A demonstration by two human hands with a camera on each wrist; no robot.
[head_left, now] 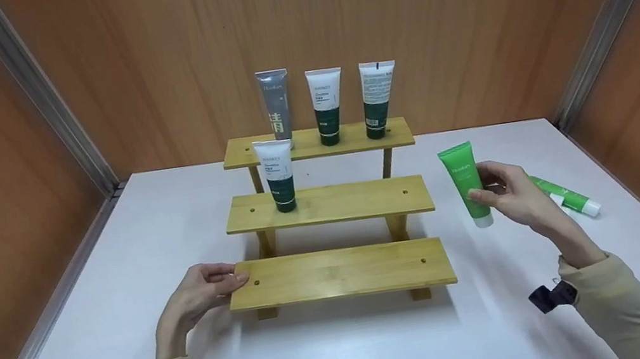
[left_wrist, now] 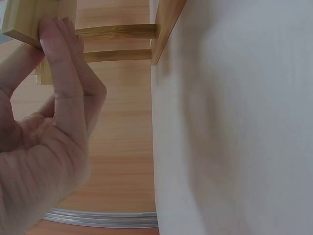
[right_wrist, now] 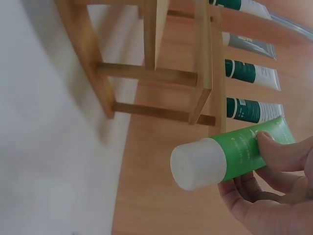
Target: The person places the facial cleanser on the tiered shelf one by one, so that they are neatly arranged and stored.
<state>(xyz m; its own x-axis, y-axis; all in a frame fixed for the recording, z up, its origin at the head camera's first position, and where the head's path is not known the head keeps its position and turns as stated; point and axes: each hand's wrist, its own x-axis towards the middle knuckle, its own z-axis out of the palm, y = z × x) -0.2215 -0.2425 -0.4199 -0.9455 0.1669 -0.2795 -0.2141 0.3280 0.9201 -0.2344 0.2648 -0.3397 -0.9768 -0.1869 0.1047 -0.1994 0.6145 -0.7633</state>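
Right grip (right_wrist: 281, 208) pinches the green tube (head_left: 460, 175), white cap (head_left: 483, 221) below.

The white table (head_left: 348, 355) has wooden walls (head_left: 462, 22) at left, right and far side; grey metal strips (head_left: 46, 94) follow both far corners.

In the head view, the base of the grey tube (head_left: 276, 103) is mostly hidden by the white-and-green tube (head_left: 279, 176) in front. The lying green tube (head_left: 567, 193) is partly covered by the right hand (head_left: 514, 190). Fine print on the top right tube (head_left: 379, 99) is too small to be read. In the left wrist view, the wooden stand (left_wrist: 168, 27) is cut off by the top edge.
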